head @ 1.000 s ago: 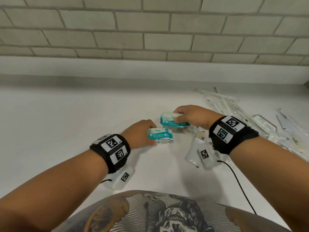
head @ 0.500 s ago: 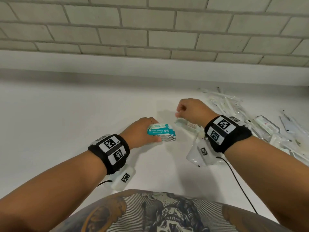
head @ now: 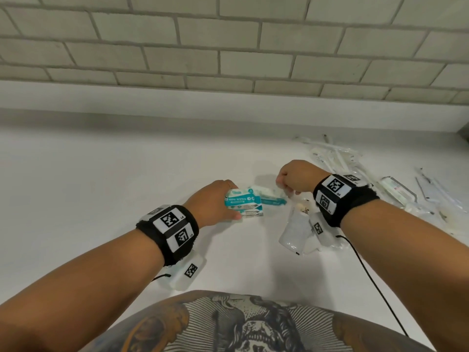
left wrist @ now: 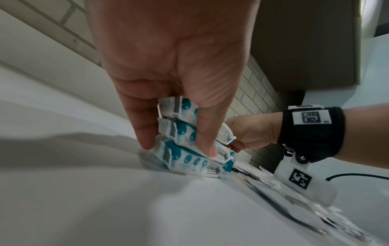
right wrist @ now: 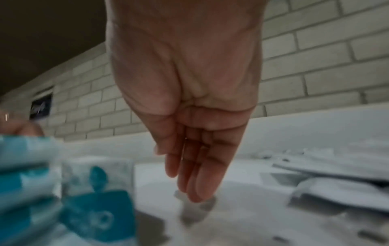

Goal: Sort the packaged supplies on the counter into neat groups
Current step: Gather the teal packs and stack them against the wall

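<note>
A stack of three teal-and-white mini wipes packs [head: 245,205] [left wrist: 189,134] stands on the white counter [head: 101,186]. My left hand [head: 234,200] [left wrist: 177,149] grips this stack, thumb on one side and fingers on the other. One more wipes pack [head: 270,196] [right wrist: 99,191] lies just right of the stack. My right hand [head: 286,186] [right wrist: 195,191] hovers to the right of that pack. Its fingers are straight, point down at the counter and hold nothing.
Several clear-wrapped supplies [head: 355,168] lie scattered at the right of the counter. A white pouch [head: 294,232] sits under my right wrist. A tiled wall [head: 228,47] backs the counter. A black cable [head: 368,275] trails from the right wristband.
A second ago my right hand carried a wipes pack toward the stack. It has since let go of it and now holds nothing. My left hand has stayed on the stack.
</note>
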A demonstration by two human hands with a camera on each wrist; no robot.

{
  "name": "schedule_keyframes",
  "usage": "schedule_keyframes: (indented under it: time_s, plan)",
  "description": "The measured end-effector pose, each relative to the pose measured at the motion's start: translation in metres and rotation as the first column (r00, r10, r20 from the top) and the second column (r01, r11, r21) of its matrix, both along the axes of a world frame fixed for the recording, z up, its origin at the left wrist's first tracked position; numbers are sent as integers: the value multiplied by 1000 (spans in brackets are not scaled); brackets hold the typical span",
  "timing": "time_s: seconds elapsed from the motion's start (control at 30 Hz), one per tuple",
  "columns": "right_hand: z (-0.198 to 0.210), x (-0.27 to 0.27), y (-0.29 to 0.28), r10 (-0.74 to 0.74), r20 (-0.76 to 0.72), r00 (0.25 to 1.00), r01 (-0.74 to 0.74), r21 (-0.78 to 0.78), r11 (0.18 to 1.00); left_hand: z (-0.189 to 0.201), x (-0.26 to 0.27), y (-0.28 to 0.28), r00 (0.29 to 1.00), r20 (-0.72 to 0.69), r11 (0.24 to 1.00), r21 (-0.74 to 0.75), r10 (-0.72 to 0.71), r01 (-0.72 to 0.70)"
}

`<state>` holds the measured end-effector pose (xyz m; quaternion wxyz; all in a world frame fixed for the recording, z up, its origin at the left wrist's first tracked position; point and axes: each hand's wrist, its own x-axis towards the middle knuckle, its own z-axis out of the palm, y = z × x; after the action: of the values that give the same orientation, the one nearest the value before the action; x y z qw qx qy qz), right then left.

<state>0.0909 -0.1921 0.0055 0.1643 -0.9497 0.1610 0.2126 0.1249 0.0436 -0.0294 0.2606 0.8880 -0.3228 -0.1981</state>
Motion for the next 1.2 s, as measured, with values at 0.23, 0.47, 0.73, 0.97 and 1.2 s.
schedule_keyframes:
  time_s: [0.23,0.47,0.73,0.97,1.2]
  plan:
    - [4,-11,17,208,-108,972,-180,222,958,0,1,-2,999,38,997,65,-31,28]
    - [3,-7,7,5,73,997,-19,191,981,3,-2,-1,994,-106,999,-24,33,-35]
    - [30,0,33,-25,237,971,-108,532,840,11,3,18,922,-380,978,-150,78,-144]
    - [25,-5,65,129,249,960,-171,157,973,14,5,27,903,-414,978,-115,112,-174]
    - [19,-24,48,-93,-201,975,186,514,838,7,6,22,811,-541,940,-102,222,-326]
